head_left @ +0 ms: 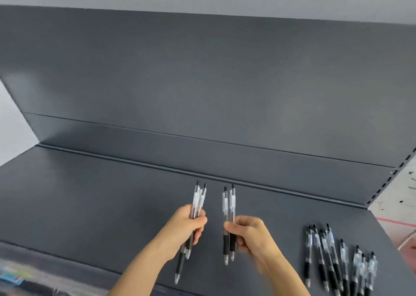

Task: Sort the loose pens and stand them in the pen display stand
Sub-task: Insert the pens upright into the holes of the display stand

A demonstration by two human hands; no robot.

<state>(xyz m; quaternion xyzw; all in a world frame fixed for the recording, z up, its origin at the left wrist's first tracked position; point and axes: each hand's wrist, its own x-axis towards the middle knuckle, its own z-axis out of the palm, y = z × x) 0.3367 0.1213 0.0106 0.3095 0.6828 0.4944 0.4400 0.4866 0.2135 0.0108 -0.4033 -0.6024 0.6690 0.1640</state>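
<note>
At the far lower left, below the shelf's front edge, we see a blurred strip of colourful printed material (13,275); we cannot tell what it is. The dark grey flat metal shelf (90,194) stretches across the view, with a matching dark grey back panel (202,81) rising behind it.

Our left hand (184,228) is clenched around a small bundle of clear-barrelled click pens with black rubber grips (199,196). They are held above the shelf with clicker ends pointing away from us, and one pen hangs lower than the rest, its tip towards the front edge. We cannot count the bundle exactly.

Just beside it, our right hand (252,237) pinches a pair of the same clear pens (228,203) between thumb and curled fingers. The two lie side by side, nearly upright in the view with tips down, apart from the left bundle.

Further right, the remaining loose clear pens with black grips (333,257) lie on the shelf in an uneven fan. Some overlap, and their tips point towards us.

At the right edge, a slotted upright (400,167) borders the back panel. Beyond it shows a pale floor with dark marks and red lines (400,205).
</note>
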